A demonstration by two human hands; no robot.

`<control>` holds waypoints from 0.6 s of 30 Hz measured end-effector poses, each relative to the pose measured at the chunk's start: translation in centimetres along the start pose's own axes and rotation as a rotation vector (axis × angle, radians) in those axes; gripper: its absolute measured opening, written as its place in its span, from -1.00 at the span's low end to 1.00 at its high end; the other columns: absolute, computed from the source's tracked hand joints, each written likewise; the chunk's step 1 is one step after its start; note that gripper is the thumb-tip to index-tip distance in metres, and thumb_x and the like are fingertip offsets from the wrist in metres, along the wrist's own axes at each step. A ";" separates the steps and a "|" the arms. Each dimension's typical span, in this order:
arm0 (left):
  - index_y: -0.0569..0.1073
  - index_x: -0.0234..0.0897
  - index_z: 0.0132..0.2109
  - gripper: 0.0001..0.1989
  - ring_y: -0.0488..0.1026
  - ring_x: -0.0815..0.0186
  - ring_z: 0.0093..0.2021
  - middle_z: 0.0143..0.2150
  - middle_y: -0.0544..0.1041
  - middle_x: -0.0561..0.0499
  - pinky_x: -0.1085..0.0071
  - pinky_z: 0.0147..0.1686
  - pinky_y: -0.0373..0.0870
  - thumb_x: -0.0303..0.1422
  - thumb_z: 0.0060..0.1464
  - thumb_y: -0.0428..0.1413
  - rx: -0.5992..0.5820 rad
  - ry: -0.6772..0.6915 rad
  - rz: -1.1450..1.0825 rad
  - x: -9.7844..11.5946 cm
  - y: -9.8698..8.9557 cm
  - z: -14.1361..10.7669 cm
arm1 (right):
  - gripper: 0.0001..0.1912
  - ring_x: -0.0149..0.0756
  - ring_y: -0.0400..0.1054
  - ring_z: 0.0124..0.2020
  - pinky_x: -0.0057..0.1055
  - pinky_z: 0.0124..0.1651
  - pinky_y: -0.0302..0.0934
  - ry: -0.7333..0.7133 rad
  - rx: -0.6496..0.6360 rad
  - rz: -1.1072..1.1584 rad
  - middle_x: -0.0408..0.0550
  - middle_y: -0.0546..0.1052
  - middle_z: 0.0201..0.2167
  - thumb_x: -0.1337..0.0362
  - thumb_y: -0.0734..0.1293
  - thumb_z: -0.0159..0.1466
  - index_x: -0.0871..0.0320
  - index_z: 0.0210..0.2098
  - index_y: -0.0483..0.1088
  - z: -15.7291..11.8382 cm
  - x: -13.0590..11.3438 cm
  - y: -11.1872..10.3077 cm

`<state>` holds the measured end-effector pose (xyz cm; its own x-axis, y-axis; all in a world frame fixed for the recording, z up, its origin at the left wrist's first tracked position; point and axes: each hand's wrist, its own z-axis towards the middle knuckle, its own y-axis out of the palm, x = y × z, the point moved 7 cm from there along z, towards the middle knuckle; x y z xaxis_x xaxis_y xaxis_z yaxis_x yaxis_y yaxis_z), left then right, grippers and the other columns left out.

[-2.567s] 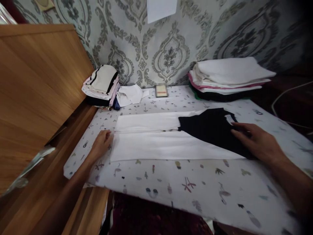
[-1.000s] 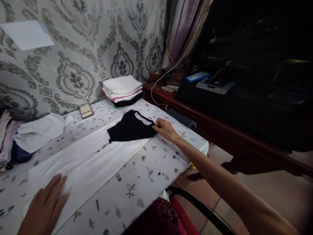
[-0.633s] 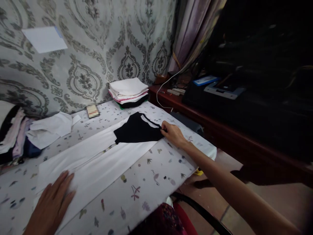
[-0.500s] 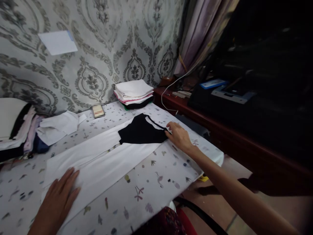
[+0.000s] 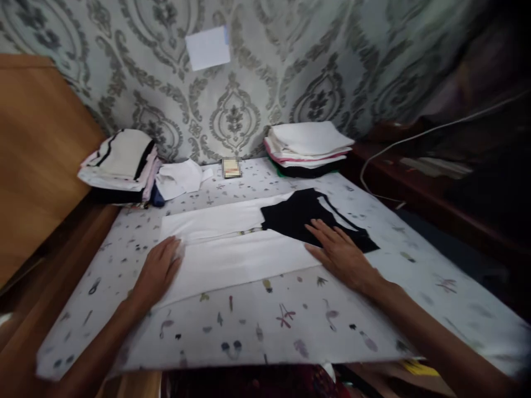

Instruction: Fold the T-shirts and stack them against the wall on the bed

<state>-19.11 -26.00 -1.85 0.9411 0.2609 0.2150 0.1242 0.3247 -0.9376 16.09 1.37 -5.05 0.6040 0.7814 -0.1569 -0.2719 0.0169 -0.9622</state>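
Observation:
A white top with a black section around its neck opening (image 5: 232, 260) lies flat in a long folded strip on the patterned cloth. The black end points right, and a narrow seam runs between the white folded sides. My left hand (image 5: 160, 268) rests at the strip's left end, its fingers over the white edge and its thumb apart from them; the fingertips are slightly blurred. Flat across the border of black and white lies my right hand (image 5: 338, 254), open, with fingers spread and nothing held.
Behind the top stand a folded clothes stack (image 5: 309, 138) at the right and another clothes pile (image 5: 124, 157) at the left. A crumpled white cloth (image 5: 180, 178) and a small blurred-out item (image 5: 231, 167) lie between them. A white cable (image 5: 394, 143) hangs at the right.
The view has swung left. My right hand has moved from the neck edge onto the top, fingers now flat. My left hand has shifted to the strip's left end.

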 end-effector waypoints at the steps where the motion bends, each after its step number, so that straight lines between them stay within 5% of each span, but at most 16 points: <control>1: 0.28 -0.28 0.26 -0.53 0.27 0.06 0.32 0.30 0.35 -0.25 0.04 0.30 0.21 -0.18 0.33 -0.14 0.006 -0.049 -0.029 -0.7 -0.6 0.0 | -0.38 -0.01 0.03 0.42 0.11 0.38 -0.04 0.003 0.015 -0.001 0.19 0.24 0.37 -0.02 0.05 0.42 0.17 0.33 0.23 0.0 0.0 -0.1; 5: 0.27 -0.27 0.24 -0.55 0.27 0.11 0.29 0.26 0.34 -0.21 0.09 0.29 0.21 -0.20 0.29 -0.11 0.026 -0.146 -0.149 -3.4 -2.4 0.7 | -0.50 0.09 0.14 0.36 0.19 0.34 -0.01 -0.110 0.114 0.023 0.23 0.32 0.31 0.12 0.07 0.42 0.16 0.22 0.36 0.5 -4.2 -1.0; 9: 0.36 -0.25 0.11 -0.63 0.36 0.13 0.16 0.11 0.41 -0.15 0.17 0.15 0.32 -0.26 0.21 -0.05 0.050 -0.256 -0.224 -6.9 -2.9 4.3 | -0.65 0.02 0.39 0.07 0.02 0.09 0.29 -0.495 0.139 0.151 0.24 0.52 0.07 0.31 0.11 0.42 0.21 0.01 0.47 1.3 -16.4 -1.6; 13: 0.43 -0.29 -0.02 -0.71 0.40 0.17 0.00 -0.05 0.46 -0.11 0.25 0.02 0.36 -0.36 0.12 0.00 0.014 -0.360 -0.250 -10.2 -1.6 9.3 | -0.84 -0.12 0.37 -0.18 -0.19 -0.16 0.34 -0.848 -0.119 0.161 0.10 0.52 -0.23 0.45 0.22 0.35 0.23 -0.21 0.45 1.7 -29.6 -0.3; 18: 0.49 -0.29 -0.19 -0.80 0.39 0.20 -0.16 -0.26 0.47 -0.02 0.30 -0.05 0.31 -0.38 -0.02 0.11 -0.062 -0.340 -0.256 -11.4 -0.1 12.4 | -0.87 -0.09 0.34 -0.16 -0.22 -0.22 0.33 -0.953 -0.188 0.143 0.15 0.49 -0.20 0.41 0.27 0.36 0.32 -0.15 0.42 2.7 -37.3 0.3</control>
<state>-33.75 -17.79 -0.80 0.7213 0.4672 0.5112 0.3691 0.3653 -0.8546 -8.58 -26.10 1.08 -0.3058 0.9459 -0.1086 -0.1217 -0.1519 -0.9809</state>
